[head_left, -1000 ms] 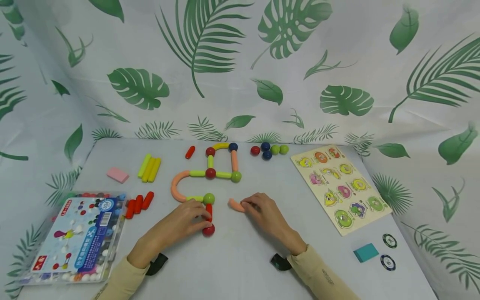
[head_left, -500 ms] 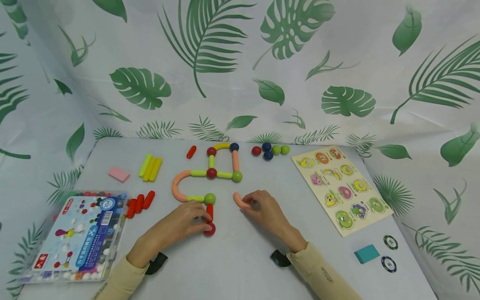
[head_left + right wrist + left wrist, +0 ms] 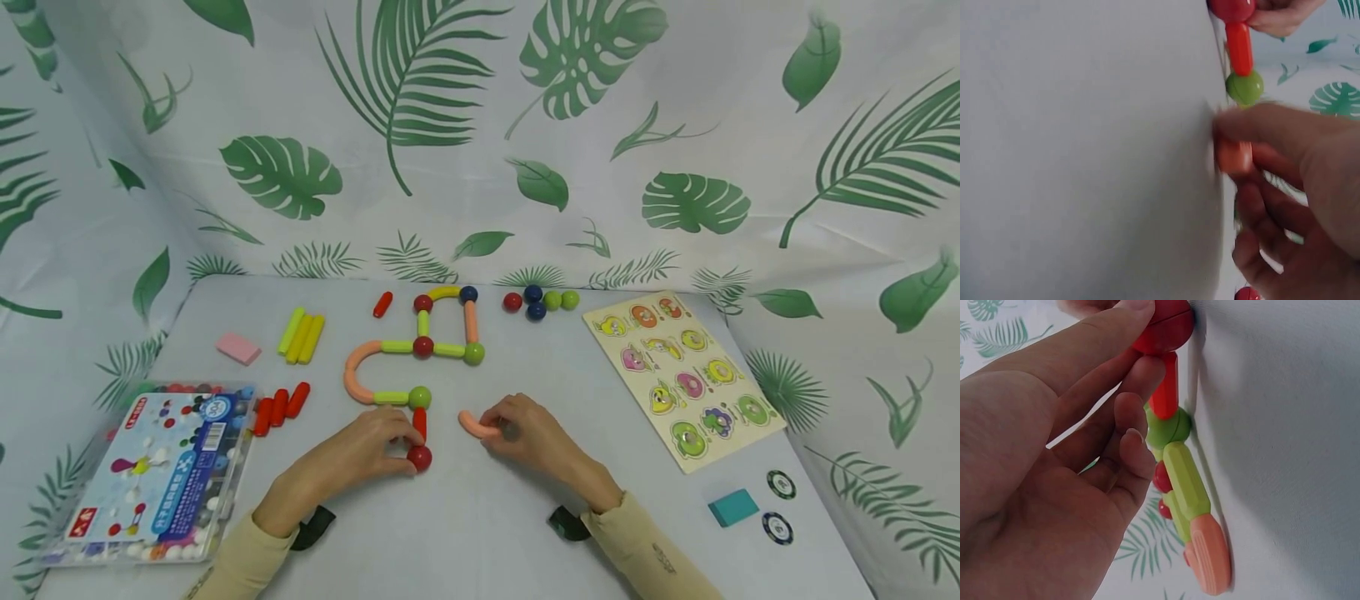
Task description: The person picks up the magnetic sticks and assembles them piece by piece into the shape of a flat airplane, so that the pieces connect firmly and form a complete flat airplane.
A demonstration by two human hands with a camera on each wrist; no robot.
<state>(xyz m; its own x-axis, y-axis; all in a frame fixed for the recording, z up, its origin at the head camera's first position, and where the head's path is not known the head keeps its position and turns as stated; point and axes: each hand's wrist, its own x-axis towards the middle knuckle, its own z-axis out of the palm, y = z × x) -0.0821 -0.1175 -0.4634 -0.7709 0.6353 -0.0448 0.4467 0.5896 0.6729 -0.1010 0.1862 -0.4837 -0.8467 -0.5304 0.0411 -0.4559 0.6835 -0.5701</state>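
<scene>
A chain of rods and balls lies mid-table, ending nearest me in a red rod point(image 3: 420, 423) and a red ball point(image 3: 420, 457). My left hand point(image 3: 367, 446) pinches that red ball between thumb and fingers, as the left wrist view shows close up. Beyond the red rod sit a green ball point(image 3: 420, 398), a yellow-green rod point(image 3: 1186, 480) and a curved orange rod point(image 3: 357, 372). In my right hand point(image 3: 531, 429), thumb and fingers pinch a second curved orange rod point(image 3: 474, 424), its free end pointing toward the chain. The right wrist view shows this rod's end point(image 3: 1235, 157) blurred.
At left lie a case of balls point(image 3: 142, 475), several red rods point(image 3: 279, 407), yellow rods point(image 3: 303, 337) and a pink block point(image 3: 238, 348). Loose balls point(image 3: 534, 302) sit at the back. To the right are a fruit puzzle board point(image 3: 678, 379), a teal block point(image 3: 733, 507) and two chips point(image 3: 777, 527).
My right hand first tilted its curved orange rod upward, then lowered it and brought it slightly nearer me. My left hand's fingers shifted on the red ball; the chain stays nearly in place.
</scene>
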